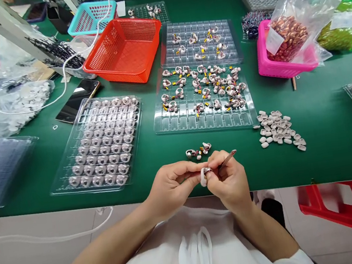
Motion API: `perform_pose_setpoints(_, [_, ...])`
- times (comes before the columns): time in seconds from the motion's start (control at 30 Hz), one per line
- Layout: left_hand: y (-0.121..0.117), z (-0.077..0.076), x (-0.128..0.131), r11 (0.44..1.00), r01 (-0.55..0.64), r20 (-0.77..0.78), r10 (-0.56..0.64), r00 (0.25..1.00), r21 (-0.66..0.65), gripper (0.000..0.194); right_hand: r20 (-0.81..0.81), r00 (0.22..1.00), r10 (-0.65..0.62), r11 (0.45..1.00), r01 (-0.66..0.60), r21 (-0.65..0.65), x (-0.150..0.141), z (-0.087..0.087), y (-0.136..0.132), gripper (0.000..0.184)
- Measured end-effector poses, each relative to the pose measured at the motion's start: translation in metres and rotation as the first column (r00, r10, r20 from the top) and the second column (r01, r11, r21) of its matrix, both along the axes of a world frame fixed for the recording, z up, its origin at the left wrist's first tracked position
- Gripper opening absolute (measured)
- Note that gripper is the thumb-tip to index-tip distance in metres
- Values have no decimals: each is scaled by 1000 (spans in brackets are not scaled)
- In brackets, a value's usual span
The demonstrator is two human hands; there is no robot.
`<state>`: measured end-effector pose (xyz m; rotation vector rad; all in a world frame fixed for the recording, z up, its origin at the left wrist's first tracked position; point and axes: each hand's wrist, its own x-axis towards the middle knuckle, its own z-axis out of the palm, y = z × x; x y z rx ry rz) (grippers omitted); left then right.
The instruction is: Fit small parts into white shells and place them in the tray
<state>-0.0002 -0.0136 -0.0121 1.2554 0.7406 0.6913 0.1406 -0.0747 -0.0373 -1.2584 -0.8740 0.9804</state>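
Observation:
My left hand [174, 187] pinches a small white curved earphone part [203, 177] between thumb and fingers, just over the table's front edge. Against the same part press the closed fingers of my right hand [231, 181]. A slim metal tool [231, 157], perhaps tweezers, sticks out from the right hand's grip; its working end is hidden. Just beyond the fingers lie a few earphone assemblies [199, 151] with yellow and dark bits. To the right is a loose pile of small white caps [278, 129].
Clear trays [175, 125] of wired assemblies stand ahead. A filled tray [98, 145] and a phone [77, 100] lie left. Behind are a red basket [121, 52] and a blue basket [89, 19]. On the right, a pink basket [285, 67] holds a bag of copper-coloured pieces [290, 35].

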Motion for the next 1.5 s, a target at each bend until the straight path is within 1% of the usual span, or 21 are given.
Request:
perform_pose_setpoints(0.1, [-3,-1,-2,1000,-1,-28,2,1000,31,18,7,1000,7,1000,-8,5,-1,0,0,17])
perform_pose_setpoints(0.23, [-2,-1,-3,998,7,-76,-3,997,55,17,-22,999,38,999,-39,-33,1,-2,2,19])
perform_pose_setpoints(0.3, [2,2,-3,997,44,-109,-37,993,64,18,-27,996,81,994,-83,-70,5,-2,5,18])
perform_pose_setpoints(0.37, [7,5,-3,995,86,-142,-79,987,47,20,-11,989,149,981,-149,-126,12,0,6,15])
perform_pose_setpoints(0.43, [13,8,-3,995,98,-138,-101,985,-24,20,0,971,240,955,-236,-181,21,4,7,11])
perform_pose_setpoints(0.53, [18,11,-4,978,67,-42,-77,996,-197,16,-17,939,344,911,-338,-235,38,10,4,10])
perform_pose_setpoints(0.6, [20,10,-4,954,49,38,-39,999,-295,15,-14,946,324,914,-317,-251,47,12,-1,15])
perform_pose_setpoints(0.63, [21,9,-4,945,43,66,-23,998,-323,15,-8,953,303,920,-295,-259,49,11,-3,16])
perform_pose_setpoints(0.7, [21,6,-4,941,37,96,-5,995,-336,14,-17,958,288,921,-281,-270,50,9,-6,17])
perform_pose_setpoints(0.8, [20,3,-1,957,27,88,-2,996,-289,12,-99,945,312,908,-327,-263,42,4,-6,20])
perform_pose_setpoints(0.87, [18,2,2,965,31,83,-10,996,-260,12,-132,944,303,911,-327,-251,36,1,-4,21])
perform_pose_setpoints(0.97, [15,4,4,974,20,75,-3,997,-224,14,-117,952,285,923,-305,-236,32,0,-2,19])
perform_pose_setpoints(1.1, [11,3,4,991,-34,7,35,999,-132,18,-126,947,295,926,-316,-207,33,0,-5,20])
perform_pose_setpoints(1.23, [7,-3,5,995,-81,-47,78,996,-55,19,-135,960,247,953,-265,-143,30,-3,-8,20])
perform_pose_setpoints(1.33, [4,-7,6,995,-103,-76,102,992,-3,17,-136,968,209,965,-227,-133,25,-7,-10,17])
perform_pose_setpoints(1.4, [4,-9,6,992,-114,-93,119,989,62,16,-121,973,195,969,-211,-132,23,-9,-11,17])
perform_pose_setpoints(1.5, [5,-9,6,971,-114,-99,136,986,208,17,-101,979,176,974,-188,-124,22,-12,-12,18])
